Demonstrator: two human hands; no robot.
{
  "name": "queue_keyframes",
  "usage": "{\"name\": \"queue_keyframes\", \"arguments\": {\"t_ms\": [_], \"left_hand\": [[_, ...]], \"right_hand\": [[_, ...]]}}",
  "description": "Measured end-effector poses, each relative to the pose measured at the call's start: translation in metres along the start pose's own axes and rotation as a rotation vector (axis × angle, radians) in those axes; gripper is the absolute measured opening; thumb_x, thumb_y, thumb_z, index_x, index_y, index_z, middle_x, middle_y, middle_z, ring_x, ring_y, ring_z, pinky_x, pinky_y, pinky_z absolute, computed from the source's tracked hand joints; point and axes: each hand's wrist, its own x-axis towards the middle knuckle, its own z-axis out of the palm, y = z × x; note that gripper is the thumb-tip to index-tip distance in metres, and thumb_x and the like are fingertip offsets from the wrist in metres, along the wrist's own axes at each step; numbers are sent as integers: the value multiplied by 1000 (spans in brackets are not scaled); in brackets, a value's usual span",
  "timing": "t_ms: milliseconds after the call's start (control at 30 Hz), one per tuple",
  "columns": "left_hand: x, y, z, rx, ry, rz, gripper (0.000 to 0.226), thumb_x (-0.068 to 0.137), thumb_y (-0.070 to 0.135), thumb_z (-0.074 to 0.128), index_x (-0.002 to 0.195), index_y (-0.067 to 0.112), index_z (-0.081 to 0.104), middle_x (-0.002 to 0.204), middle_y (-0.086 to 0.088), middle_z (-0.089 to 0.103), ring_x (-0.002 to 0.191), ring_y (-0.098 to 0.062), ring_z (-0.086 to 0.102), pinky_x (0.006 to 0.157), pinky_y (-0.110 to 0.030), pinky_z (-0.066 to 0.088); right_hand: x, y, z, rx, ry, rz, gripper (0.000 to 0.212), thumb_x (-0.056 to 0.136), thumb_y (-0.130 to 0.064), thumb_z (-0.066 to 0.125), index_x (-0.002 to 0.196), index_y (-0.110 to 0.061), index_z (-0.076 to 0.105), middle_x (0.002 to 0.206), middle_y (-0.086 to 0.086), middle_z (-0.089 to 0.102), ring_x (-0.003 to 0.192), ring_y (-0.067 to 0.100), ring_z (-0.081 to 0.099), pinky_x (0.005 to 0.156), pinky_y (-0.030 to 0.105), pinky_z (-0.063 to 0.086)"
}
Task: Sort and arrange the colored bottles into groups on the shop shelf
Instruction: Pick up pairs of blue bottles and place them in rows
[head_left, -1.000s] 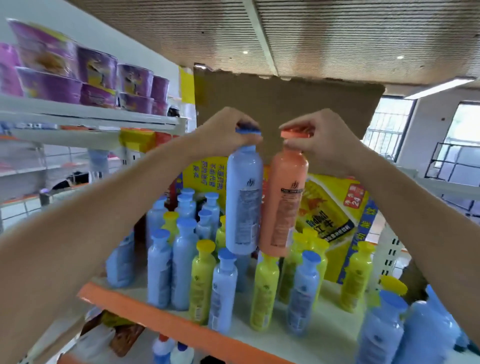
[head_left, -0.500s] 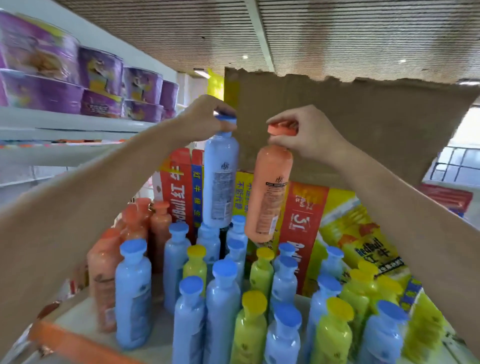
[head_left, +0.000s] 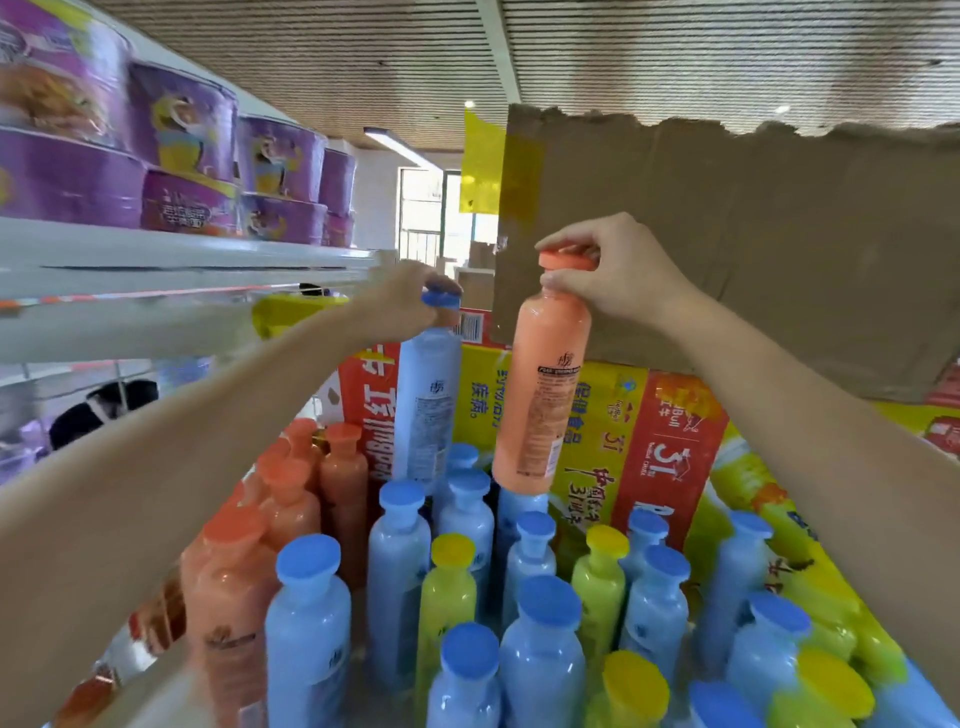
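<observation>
My left hand (head_left: 400, 301) grips the blue cap of a blue bottle (head_left: 426, 405) and holds it up above the shelf. My right hand (head_left: 618, 275) pinches the orange cap of an orange bottle (head_left: 543, 395), which hangs a little tilted over the blue bottles at the back. Below stand several blue bottles (head_left: 397, 566) mixed with yellow-green bottles (head_left: 447, 597). A group of orange bottles (head_left: 291, 499) stands at the left of the shelf.
Red and yellow cartons (head_left: 649, 431) back the shelf, with a torn cardboard sheet (head_left: 753, 234) above them. An upper white shelf (head_left: 156, 260) at the left carries purple noodle bowls (head_left: 187, 130). More yellow bottles (head_left: 831, 691) crowd the right.
The view has swung left and closer, bringing the orange group into sight. Both hands carried their bottles leftward, and the blue bottle now hangs lower than the orange one.
</observation>
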Motion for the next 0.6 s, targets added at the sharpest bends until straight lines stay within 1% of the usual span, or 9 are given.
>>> {"name": "queue_keyframes", "arguments": {"t_ms": [67, 100, 133, 200, 267, 333, 367, 467, 600], "left_hand": [[-6, -14, 12, -15, -63, -9, 31, 83, 4, 64, 113, 5, 63, 99, -3, 60, 98, -13, 54, 82, -16, 37], [-9, -21, 19, -32, -94, -14, 31, 82, -1, 62, 113, 3, 62, 96, -2, 60, 99, -13, 55, 80, -13, 37], [-13, -28, 25, -49, -117, -27, 32, 82, -5, 60, 113, 2, 62, 97, -4, 61, 100, -14, 56, 78, -10, 38], [-23, -40, 37, -72, -164, -80, 34, 83, -6, 58, 115, 1, 60, 110, -10, 64, 100, -13, 55, 74, -5, 37], [-33, -51, 50, -75, -217, -121, 36, 82, -1, 62, 118, 2, 59, 120, -11, 61, 109, -17, 55, 80, -8, 35], [-42, -61, 62, -105, -262, -149, 37, 81, 1, 64, 118, 3, 59, 123, -11, 60, 117, -21, 53, 86, -14, 35], [-46, -65, 67, -113, -291, -160, 37, 81, 0, 63, 118, 3, 59, 123, -11, 60, 118, -21, 52, 87, -14, 35], [-53, -72, 79, -94, -381, -177, 40, 80, 2, 65, 120, 3, 58, 120, -5, 59, 116, -16, 51, 84, -13, 33], [-62, -79, 95, -103, -475, -220, 42, 77, 5, 69, 118, 2, 58, 120, -9, 59, 112, -20, 53, 80, -16, 35]], "right_hand": [[1, -3, 6, 3, -2, 2, 34, 79, -21, 68, 112, -18, 67, 113, 2, 66, 96, 7, 53, 87, 25, 43], [1, -5, 9, 4, -6, 4, 34, 78, -21, 69, 112, -18, 66, 114, 3, 66, 97, 9, 54, 87, 26, 43], [1, -7, 11, 3, -13, 6, 34, 78, -21, 69, 112, -19, 66, 114, 3, 66, 98, 10, 55, 88, 27, 44], [1, -10, 15, 3, -33, 10, 35, 79, -21, 69, 113, -19, 66, 114, 3, 66, 97, 8, 55, 88, 26, 44], [2, -13, 19, 4, -47, 8, 36, 79, -21, 69, 114, -19, 65, 115, 3, 65, 95, 6, 53, 85, 23, 42], [1, -15, 22, 9, -50, 4, 36, 79, -21, 69, 114, -19, 65, 115, 2, 65, 95, 6, 52, 84, 22, 41], [2, -17, 23, 13, -51, 2, 36, 79, -21, 69, 114, -19, 65, 116, 2, 65, 95, 6, 52, 85, 22, 41], [2, -20, 25, 22, -52, -2, 36, 79, -22, 69, 114, -19, 65, 116, 2, 65, 96, 8, 54, 87, 26, 44], [2, -19, 27, 38, -58, -14, 36, 80, -21, 68, 116, -18, 64, 118, 1, 64, 96, 5, 51, 83, 22, 40]]}}
